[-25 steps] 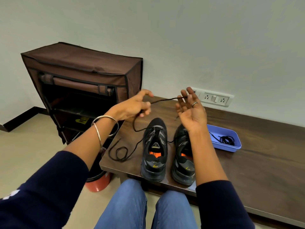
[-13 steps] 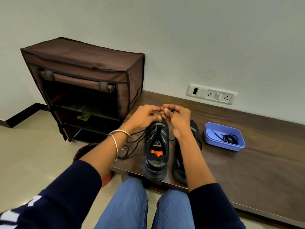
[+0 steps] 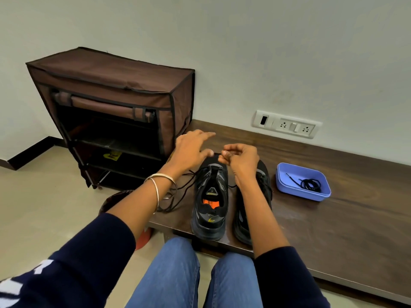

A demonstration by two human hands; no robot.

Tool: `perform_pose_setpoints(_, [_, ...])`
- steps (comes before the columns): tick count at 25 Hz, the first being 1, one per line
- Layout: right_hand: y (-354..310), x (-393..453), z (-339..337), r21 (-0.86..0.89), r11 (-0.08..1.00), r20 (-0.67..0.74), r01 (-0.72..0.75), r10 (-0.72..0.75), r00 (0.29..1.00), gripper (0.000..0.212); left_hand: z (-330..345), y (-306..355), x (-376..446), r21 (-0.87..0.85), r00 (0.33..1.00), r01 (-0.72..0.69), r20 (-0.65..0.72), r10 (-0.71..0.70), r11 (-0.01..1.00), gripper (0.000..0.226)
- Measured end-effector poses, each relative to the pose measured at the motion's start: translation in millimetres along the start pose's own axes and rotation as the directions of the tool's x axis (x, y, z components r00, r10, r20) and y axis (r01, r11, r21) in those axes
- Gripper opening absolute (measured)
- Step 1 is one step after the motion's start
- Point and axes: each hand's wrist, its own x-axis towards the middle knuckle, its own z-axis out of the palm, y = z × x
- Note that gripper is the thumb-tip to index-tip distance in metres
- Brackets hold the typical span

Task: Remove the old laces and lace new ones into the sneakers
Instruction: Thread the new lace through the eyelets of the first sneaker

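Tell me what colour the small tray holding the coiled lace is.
The tray is light blue-purple, seen clearly in the head view, right of the sneakers.

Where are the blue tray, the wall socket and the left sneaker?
blue tray [image 3: 282,183]: head view, on its left wall.
wall socket [image 3: 287,125]: head view, middle of the white plate.
left sneaker [image 3: 210,215]: head view, on its heel collar.

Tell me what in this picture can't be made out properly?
Head view only:
- Right black sneaker: mostly hidden behind the right hand and forearm.
- Thin black lace end: too small to confirm inside that hand's grip.
- Left hand: fingertips motion-blurred.
- Red round object on floor: mostly covered by left arm and dark wooden bench.
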Motion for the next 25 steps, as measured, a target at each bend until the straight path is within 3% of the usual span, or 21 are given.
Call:
perform_pose_setpoints(1, [0.0, 0.5, 2.3, -0.037, 0.999, -0.013, 0.03, -0.031, 0.999, 0.017, 2.9, 3.1, 2.3, -0.075, 0.997, -0.072, 0.036, 0.075, 0.995, 0.049])
perform_pose_setpoints(3, [-0.8, 2.5, 3.5, -0.067, 0.996, -0.036, 0.057, -0.059, 0.998, 0.016, 7.8, 11.5, 2.8, -0.281, 0.996, -0.067, 0.032, 0.079, 0.957, 0.033])
perform_pose_setpoints(7, [11.6, 7.8, 1.0, 0.012, 1.0, -0.08, -0.012, 0.012, 0.997, 0.008, 25.3, 17.4, -0.7, -0.584, 0.97, 0.22, 0.045, -0.24, 0.781, 0.004])
perform_pose_setpoints(9, [30.2, 12.3, -1.2, -0.158, 0.981, -0.054, -0.11, 0.102, 0.993, 0.012, 37.6, 18.0, -3.8, -0.562, 0.937, 0.331, 0.097, -0.336, 0.758, 0.009])
perform_pose_setpoints(10, [38.4, 10.9, -0.9, -0.275, 0.945, 0.035, -0.178, 0.195, 0.98, 0.021, 44.9, 16.5, -5.8, -0.488, 0.925, 0.368, 0.104, -0.367, 0.791, 0.009])
perform_pose_setpoints(12, [52.0, 2.3, 2.5, -0.513, 0.819, 0.212, -0.255, 0.409, 0.888, 0.049, 59.8, 14.2, -10.3, -0.358, 0.898, 0.436, 0.119, -0.423, 0.825, 0.009])
perform_pose_setpoints(13, [58.9, 1.2, 4.3, -0.617, 0.752, 0.226, -0.232, 0.451, 0.863, 0.064, 67.1, 14.0, -11.2, -0.326, 0.882, 0.471, 0.135, -0.452, 0.82, 0.009])
perform_pose_setpoints(15, [65.0, -1.3, 6.8, -0.728, 0.662, 0.164, -0.175, 0.417, 0.894, 0.07, 77.9, 17.2, -11.5, -0.305, 0.845, 0.534, 0.165, -0.508, 0.789, 0.01])
perform_pose_setpoints(17, [69.3, -6.1, 9.1, -0.76, 0.641, 0.115, -0.11, 0.298, 0.947, 0.053, 84.0, 24.4, -11.2, -0.289, 0.813, 0.582, 0.174, -0.556, 0.76, 0.014])
perform_pose_setpoints(20, [74.8, -17.4, 12.1, -0.74, 0.666, 0.048, -0.091, 0.188, 0.981, 0.046, 90.4, 30.0, -13.5, -0.309, 0.759, 0.647, 0.181, -0.625, 0.697, 0.018])
perform_pose_setpoints(25, [80.7, -21.3, 16.5, -0.696, 0.711, 0.004, -0.1, 0.144, 0.99, 0.049, 99.0, 31.9, -17.5, -0.337, 0.77, 0.63, 0.15, -0.62, 0.7, 0.02])
